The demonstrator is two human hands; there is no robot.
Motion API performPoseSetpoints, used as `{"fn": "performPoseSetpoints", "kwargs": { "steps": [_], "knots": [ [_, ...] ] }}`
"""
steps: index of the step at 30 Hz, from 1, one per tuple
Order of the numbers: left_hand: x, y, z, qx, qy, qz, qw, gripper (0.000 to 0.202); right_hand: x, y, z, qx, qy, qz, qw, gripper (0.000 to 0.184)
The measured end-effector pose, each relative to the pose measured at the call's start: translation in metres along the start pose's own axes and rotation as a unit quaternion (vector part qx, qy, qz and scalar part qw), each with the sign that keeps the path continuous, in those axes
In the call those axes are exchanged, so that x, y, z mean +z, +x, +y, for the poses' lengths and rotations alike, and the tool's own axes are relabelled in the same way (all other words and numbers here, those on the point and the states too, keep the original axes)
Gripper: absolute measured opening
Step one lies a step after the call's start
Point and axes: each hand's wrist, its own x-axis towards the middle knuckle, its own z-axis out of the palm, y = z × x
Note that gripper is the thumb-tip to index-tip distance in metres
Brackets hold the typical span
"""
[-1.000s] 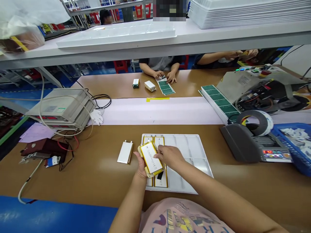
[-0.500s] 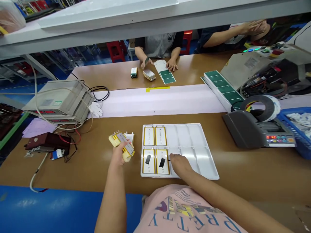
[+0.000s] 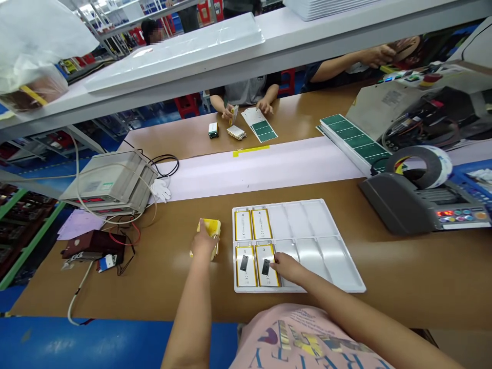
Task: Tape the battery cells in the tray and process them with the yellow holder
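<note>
Floor blue [image 3: 96,341]. Brown workbench [image 3: 395,292] runs beneath white overhead shelf [image 3: 230,77]. Red stools [image 3: 187,105] stand beyond it; green-framed racks [image 3: 23,225] at left. Ceiling lights [image 3: 88,7] bright, far end.

The left hand [image 3: 202,242] hides most of the yellow pack [image 3: 212,227] it holds. The print on the flat cells [image 3: 246,271] is too small to read, and the shelf [image 3: 230,77] hides the head of the person opposite [image 3: 246,92].

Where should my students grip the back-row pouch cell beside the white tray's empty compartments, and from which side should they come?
Grip the pouch cell by its long yellow-edged side facing the empty compartment, coming from above and the right. That side looks open, while its other long side sits close to a neighbouring cell. It lies flat, so that edge probably needs lifting first.
</note>
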Motion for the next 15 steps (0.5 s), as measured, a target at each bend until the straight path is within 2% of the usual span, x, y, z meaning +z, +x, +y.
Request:
{"fn": "performPoseSetpoints", "kwargs": {
  "steps": [2, 5, 8, 9, 10, 11, 12, 13, 14, 15],
  "knots": [
    [-0.003, 0.0, 0.0, -0.01, -0.036, 0.003, 0.999, 0.089, -0.006, -0.001, -0.001, -0.007, 0.011, 0.004, 1.0, 0.036],
    [-0.014, 0.0, -0.005, -0.012, -0.162, 0.046, 0.986, 0.075, -0.028, -0.01, -0.001, -0.02, 0.038, 0.024, 0.999, 0.039],
    [-0.027, -0.006, -0.013, 0.015, -0.291, 0.111, 0.95, 0.067, -0.053, -0.026, -0.009, -0.042, 0.071, 0.041, 0.996, 0.041],
    [-0.029, -0.009, -0.015, 0.03, -0.337, 0.12, 0.933, 0.069, -0.061, -0.032, -0.014, -0.054, 0.084, 0.04, 0.994, 0.041],
    [-0.029, -0.014, -0.016, 0.05, -0.399, 0.105, 0.91, 0.07, -0.067, -0.037, -0.021, -0.069, 0.1, 0.038, 0.992, 0.041],
    [-0.027, -0.019, -0.016, 0.071, -0.477, 0.053, 0.874, 0.067, -0.071, -0.04, -0.028, -0.089, 0.116, 0.033, 0.989, 0.042],
    [-0.021, -0.025, -0.015, 0.087, -0.562, -0.034, 0.822, 0.06, -0.073, -0.043, -0.037, -0.113, 0.133, 0.024, 0.984, 0.043],
    [-0.012, -0.031, -0.012, 0.094, -0.637, -0.141, 0.752, 0.051, -0.074, -0.044, -0.046, -0.136, 0.146, 0.014, 0.98, 0.045],
    [-0.001, -0.037, -0.007, 0.092, -0.694, -0.25, 0.669, 0.042, -0.072, -0.044, -0.055, -0.155, 0.152, 0.006, 0.976, 0.046],
    [0.011, -0.042, -0.001, 0.082, -0.73, -0.329, 0.594, 0.037, -0.069, -0.043, -0.064, -0.167, 0.149, 0.004, 0.975, 0.046]
  ]
}}
